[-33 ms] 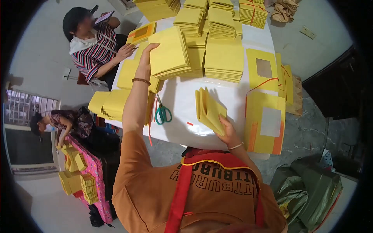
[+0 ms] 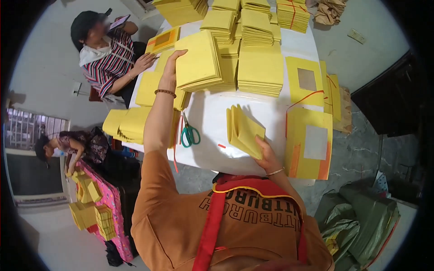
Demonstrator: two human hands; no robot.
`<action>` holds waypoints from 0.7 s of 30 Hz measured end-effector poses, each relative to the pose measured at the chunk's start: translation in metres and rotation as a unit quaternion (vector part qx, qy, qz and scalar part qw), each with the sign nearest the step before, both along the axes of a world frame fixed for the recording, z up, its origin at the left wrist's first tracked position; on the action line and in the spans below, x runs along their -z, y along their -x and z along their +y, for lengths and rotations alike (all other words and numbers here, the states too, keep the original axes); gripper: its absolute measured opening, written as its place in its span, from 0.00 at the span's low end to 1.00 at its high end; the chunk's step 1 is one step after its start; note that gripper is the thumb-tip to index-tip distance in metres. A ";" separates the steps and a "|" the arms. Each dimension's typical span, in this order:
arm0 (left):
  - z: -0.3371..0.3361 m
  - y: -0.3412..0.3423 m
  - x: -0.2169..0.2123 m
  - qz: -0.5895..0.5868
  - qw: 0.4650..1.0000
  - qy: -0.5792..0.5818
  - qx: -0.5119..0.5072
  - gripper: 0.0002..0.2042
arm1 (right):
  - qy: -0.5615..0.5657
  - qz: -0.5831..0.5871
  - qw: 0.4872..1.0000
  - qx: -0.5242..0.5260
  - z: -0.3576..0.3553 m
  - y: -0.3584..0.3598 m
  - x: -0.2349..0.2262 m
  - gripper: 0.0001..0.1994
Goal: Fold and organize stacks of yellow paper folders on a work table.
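Note:
My left hand (image 2: pixel 171 67) reaches far across the white table (image 2: pixel 210 113) and grips the left edge of a thick stack of yellow paper sheets (image 2: pixel 199 61), lifting that side a little. A bead bracelet sits on that wrist. My right hand (image 2: pixel 266 154) is near the table's front edge and holds a folded bundle of yellow sheets (image 2: pixel 244 131), which stands fanned on the table top. More yellow stacks (image 2: pixel 260 67) lie just right of the lifted one.
Green-handled scissors (image 2: pixel 190 133) lie between my arms. Large yellow sheets with foil squares (image 2: pixel 309 142) cover the right edge. A seated person in a striped shirt (image 2: pixel 108 61) works at the far left corner; another person (image 2: pixel 68 144) bends over a pink table. Green bags (image 2: pixel 357 221) lie on the floor at the right.

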State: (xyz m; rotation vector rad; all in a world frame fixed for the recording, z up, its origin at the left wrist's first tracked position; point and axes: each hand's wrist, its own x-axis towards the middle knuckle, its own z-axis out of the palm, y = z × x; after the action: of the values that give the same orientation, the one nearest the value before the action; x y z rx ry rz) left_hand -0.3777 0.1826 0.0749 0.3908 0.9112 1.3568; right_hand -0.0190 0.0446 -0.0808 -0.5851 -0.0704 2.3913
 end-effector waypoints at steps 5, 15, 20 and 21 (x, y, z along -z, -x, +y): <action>0.060 -0.011 0.026 0.018 0.997 0.032 0.060 0.19 | -0.070 -0.213 0.973 0.061 0.001 -0.004 0.001 0.21; 0.100 0.000 0.056 0.036 0.991 0.075 0.102 0.19 | -0.033 -0.296 0.951 0.076 0.011 0.004 -0.005 0.19; 0.109 0.012 0.060 0.053 0.990 0.059 0.118 0.18 | -0.056 -0.295 0.951 0.074 0.011 0.006 -0.007 0.19; 0.108 0.013 0.059 0.047 0.992 0.048 0.110 0.18 | -0.058 -0.296 0.951 0.072 0.011 0.006 -0.007 0.19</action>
State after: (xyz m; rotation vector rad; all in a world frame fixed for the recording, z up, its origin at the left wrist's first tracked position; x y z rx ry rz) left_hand -0.3909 0.2905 0.0162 0.4696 0.9778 1.0952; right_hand -0.0252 0.0554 -0.0737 -1.1872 -0.4104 1.9813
